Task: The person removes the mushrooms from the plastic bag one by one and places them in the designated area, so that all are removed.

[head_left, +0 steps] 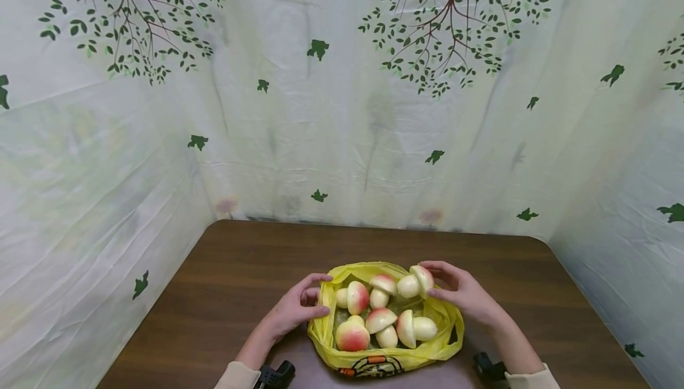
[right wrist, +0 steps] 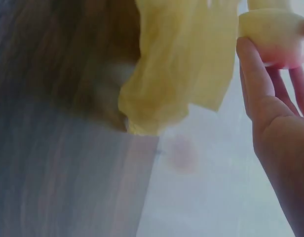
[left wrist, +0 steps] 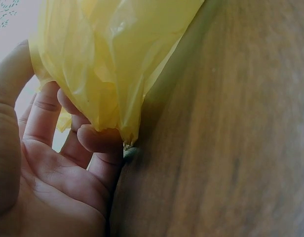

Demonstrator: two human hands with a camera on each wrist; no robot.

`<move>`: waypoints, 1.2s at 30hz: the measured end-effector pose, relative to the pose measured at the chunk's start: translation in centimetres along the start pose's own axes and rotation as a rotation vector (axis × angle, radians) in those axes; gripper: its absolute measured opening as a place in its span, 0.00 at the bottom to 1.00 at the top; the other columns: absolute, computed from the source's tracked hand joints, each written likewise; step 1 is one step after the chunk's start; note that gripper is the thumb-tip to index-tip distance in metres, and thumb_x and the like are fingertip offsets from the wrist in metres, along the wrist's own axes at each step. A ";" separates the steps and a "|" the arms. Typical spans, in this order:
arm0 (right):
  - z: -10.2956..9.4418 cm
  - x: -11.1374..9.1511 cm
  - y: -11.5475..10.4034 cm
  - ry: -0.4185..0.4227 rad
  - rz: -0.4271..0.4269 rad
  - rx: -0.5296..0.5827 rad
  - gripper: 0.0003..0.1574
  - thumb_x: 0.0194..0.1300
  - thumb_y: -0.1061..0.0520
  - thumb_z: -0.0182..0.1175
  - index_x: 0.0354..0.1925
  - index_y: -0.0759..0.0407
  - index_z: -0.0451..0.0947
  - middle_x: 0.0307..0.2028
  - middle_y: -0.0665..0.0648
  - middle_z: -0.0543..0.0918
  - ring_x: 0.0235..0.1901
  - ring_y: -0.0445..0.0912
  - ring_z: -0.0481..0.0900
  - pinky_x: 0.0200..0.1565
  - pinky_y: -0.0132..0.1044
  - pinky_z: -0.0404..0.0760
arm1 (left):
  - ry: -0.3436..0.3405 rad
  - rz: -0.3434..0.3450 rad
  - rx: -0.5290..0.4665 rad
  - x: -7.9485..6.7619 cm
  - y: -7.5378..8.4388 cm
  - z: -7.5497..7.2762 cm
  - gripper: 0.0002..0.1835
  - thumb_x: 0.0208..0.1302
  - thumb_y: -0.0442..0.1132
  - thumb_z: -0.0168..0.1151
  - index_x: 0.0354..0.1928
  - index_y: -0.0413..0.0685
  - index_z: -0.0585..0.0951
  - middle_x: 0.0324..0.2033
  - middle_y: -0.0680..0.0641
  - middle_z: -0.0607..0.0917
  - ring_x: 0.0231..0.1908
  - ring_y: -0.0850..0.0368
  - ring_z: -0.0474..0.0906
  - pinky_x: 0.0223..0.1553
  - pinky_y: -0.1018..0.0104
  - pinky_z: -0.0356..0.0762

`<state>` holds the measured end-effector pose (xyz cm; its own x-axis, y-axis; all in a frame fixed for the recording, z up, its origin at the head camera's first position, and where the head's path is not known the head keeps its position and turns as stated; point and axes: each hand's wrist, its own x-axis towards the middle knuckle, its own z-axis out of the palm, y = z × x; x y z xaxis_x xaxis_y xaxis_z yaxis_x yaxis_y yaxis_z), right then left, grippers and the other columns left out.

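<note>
A yellow plastic bag [head_left: 454, 341] lies on the table with its mouth spread wide. Inside it are several cream toy mushrooms with pink-tinged caps, such as one near the front right [head_left: 417, 328]. At the bag's left rim my left hand [head_left: 293, 312] holds the plastic; the left wrist view shows its fingers [left wrist: 100, 139] curled against the bag [left wrist: 112, 59]. My right hand [head_left: 470, 294] pinches the cap of a toy mushroom [head_left: 422, 282] at the back right of the bag. In the right wrist view that mushroom [right wrist: 275, 37] sits between thumb and fingers, above the bag's edge.
A brown wooden table [head_left: 187, 294] extends around the bag. White fabric with printed leaves and branches [head_left: 342, 139] hangs behind the table and on both sides. Dark straps with small devices [head_left: 278, 374] sit at both wrists.
</note>
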<state>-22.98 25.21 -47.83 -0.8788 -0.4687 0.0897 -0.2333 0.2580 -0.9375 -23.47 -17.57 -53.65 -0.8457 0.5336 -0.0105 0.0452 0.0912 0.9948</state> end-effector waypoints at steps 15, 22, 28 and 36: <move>-3.3 0.1 0.7 0.256 0.038 0.030 0.37 0.75 0.57 0.67 0.76 0.62 0.67 0.64 0.45 0.79 0.60 0.30 0.79 0.54 0.29 0.83 | 0.006 -0.009 0.000 0.0 0.2 0.0 0.34 0.72 0.38 0.70 0.75 0.47 0.67 0.52 0.43 0.90 0.44 0.60 0.87 0.44 0.66 0.85; -5.2 1.0 1.4 0.303 0.075 0.004 0.39 0.75 0.53 0.67 0.77 0.61 0.67 0.63 0.44 0.78 0.59 0.29 0.78 0.55 0.30 0.83 | 0.006 -0.012 -0.003 -0.1 0.3 0.1 0.34 0.71 0.38 0.70 0.75 0.47 0.67 0.52 0.43 0.90 0.43 0.60 0.87 0.44 0.66 0.86; -6.6 2.3 1.9 0.319 0.107 -0.020 0.42 0.75 0.51 0.67 0.78 0.64 0.64 0.70 0.61 0.75 0.56 0.26 0.76 0.54 0.26 0.80 | 0.005 -0.004 -0.001 -0.1 0.3 0.0 0.34 0.72 0.38 0.70 0.75 0.47 0.67 0.50 0.46 0.91 0.42 0.61 0.87 0.43 0.66 0.85; -8.3 3.9 3.4 0.336 0.149 -0.001 0.44 0.77 0.52 0.66 0.79 0.68 0.60 0.75 0.74 0.67 0.52 0.23 0.76 0.53 0.25 0.81 | -0.013 0.008 -0.020 0.0 0.1 -0.1 0.34 0.72 0.37 0.69 0.75 0.46 0.67 0.49 0.48 0.91 0.42 0.62 0.87 0.43 0.67 0.85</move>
<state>-30.69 31.25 -47.90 -0.9908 -0.1220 0.0579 -0.0927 0.3032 -0.9484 -23.48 -17.65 -53.50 -0.8384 0.5450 -0.0039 0.0412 0.0705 0.9967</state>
